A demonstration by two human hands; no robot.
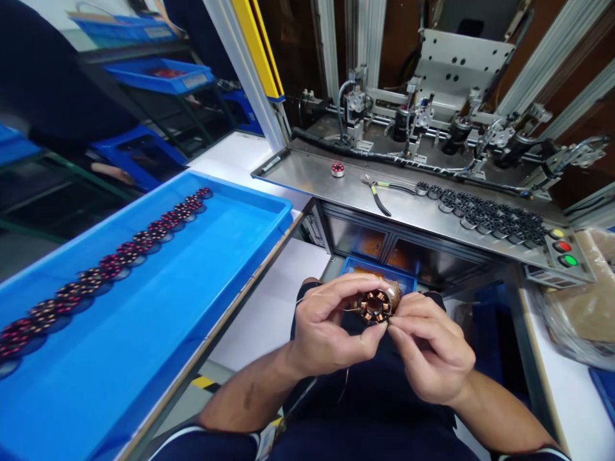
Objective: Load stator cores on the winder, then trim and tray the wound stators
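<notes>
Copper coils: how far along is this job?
Done, it seems: a row of wound coils in the blue tray. In hand: one copper coil pinched between left hand and right hand. Probably left: the unwound dark cores heaped on the steel bench.

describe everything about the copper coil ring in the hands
The small round copper-wound stator ring has a dark core, with coils of shiny copper wire set around an open middle. Its flat face is turned to the camera. It is held above the lap, pinched at its edges by the left hand and right hand.
</notes>
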